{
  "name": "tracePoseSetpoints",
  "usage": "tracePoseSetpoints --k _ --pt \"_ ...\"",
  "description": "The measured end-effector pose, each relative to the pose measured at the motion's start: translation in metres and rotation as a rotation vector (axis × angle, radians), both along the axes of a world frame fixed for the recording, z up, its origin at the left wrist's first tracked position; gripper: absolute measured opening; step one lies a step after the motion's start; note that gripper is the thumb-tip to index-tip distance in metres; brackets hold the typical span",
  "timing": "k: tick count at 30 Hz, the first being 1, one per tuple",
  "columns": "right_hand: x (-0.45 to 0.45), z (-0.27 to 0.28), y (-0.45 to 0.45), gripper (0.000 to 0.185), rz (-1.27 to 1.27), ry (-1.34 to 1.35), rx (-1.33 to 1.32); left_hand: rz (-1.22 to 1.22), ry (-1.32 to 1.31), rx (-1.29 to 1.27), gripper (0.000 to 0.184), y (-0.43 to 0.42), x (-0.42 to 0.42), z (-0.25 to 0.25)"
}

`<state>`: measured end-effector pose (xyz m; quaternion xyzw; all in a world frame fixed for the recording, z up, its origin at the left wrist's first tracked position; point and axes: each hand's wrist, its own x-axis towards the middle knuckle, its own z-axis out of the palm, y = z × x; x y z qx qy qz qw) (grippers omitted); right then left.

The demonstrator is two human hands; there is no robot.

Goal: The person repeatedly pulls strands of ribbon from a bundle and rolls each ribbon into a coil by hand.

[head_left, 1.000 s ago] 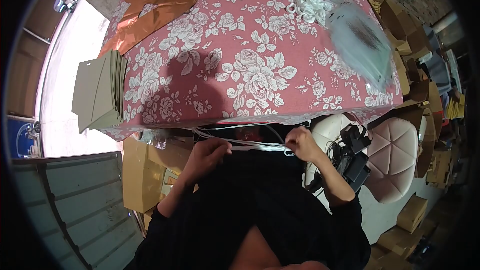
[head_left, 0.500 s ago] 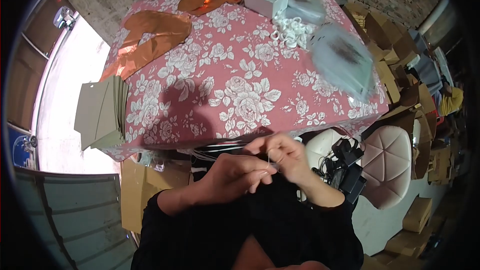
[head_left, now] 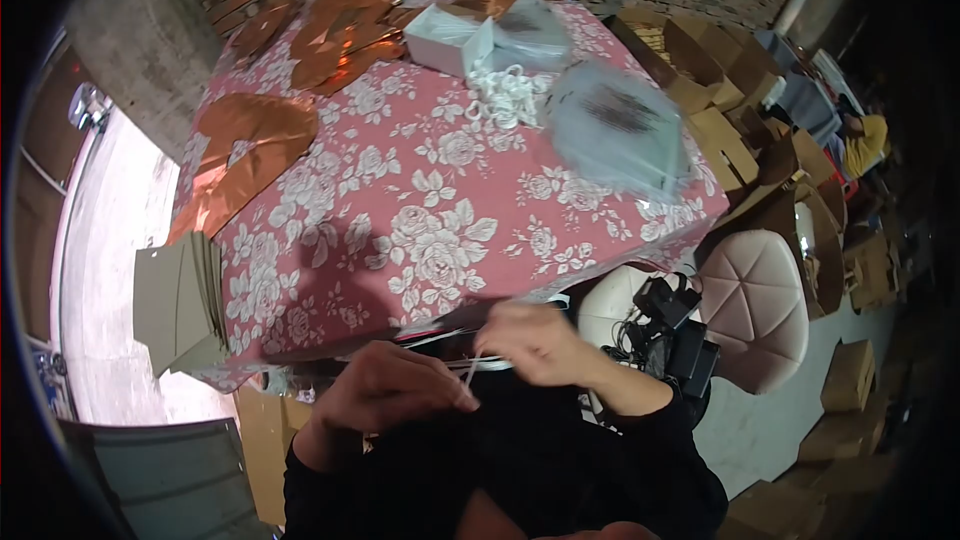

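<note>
My left hand (head_left: 395, 388) is closed in a pinch, low in front of my body, near the table's front edge. A short, thin white cord (head_left: 471, 372) runs from its fingertips up to my right hand (head_left: 535, 345). The fingers of that right hand are bent together at the cord's upper end and slightly blurred. Behind the hands, more white strands (head_left: 490, 364) lie just below the table edge. How the cord is wound or looped inside the fingers is hidden.
A pink floral cloth covers the table (head_left: 400, 190). On it lie a copper foil balloon (head_left: 270, 130), grey-green cards (head_left: 175, 300), a white box (head_left: 450, 40), white loops (head_left: 508, 98) and a plastic bag (head_left: 620, 130). Black adapters (head_left: 690, 350) rest on a chair (head_left: 755, 310); cartons (head_left: 730, 150) stand right.
My hands have moved apart, the right one upward and the left one down and leftward, with the cord stretched between them. My view has tilted up and shifted right.
</note>
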<state>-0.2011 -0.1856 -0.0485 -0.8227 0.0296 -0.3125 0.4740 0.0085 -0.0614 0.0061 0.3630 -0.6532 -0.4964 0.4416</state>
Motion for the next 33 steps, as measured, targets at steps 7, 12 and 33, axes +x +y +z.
tracePoseSetpoints --k 7,12,33 --pt "-0.008 0.015 0.0 0.007 0.248 -0.226 0.134 0.143 -0.363 -0.133 0.026 0.0 -0.004 -0.013" --pt "0.002 0.002 0.01 0.008 0.279 -0.026 0.031 -0.062 -0.281 -0.257 0.016 0.004 -0.006 0.01" --pt "0.002 0.008 0.007 0.015 0.401 -0.113 0.037 0.31 -0.15 0.098 0.025 0.007 -0.003 0.012"
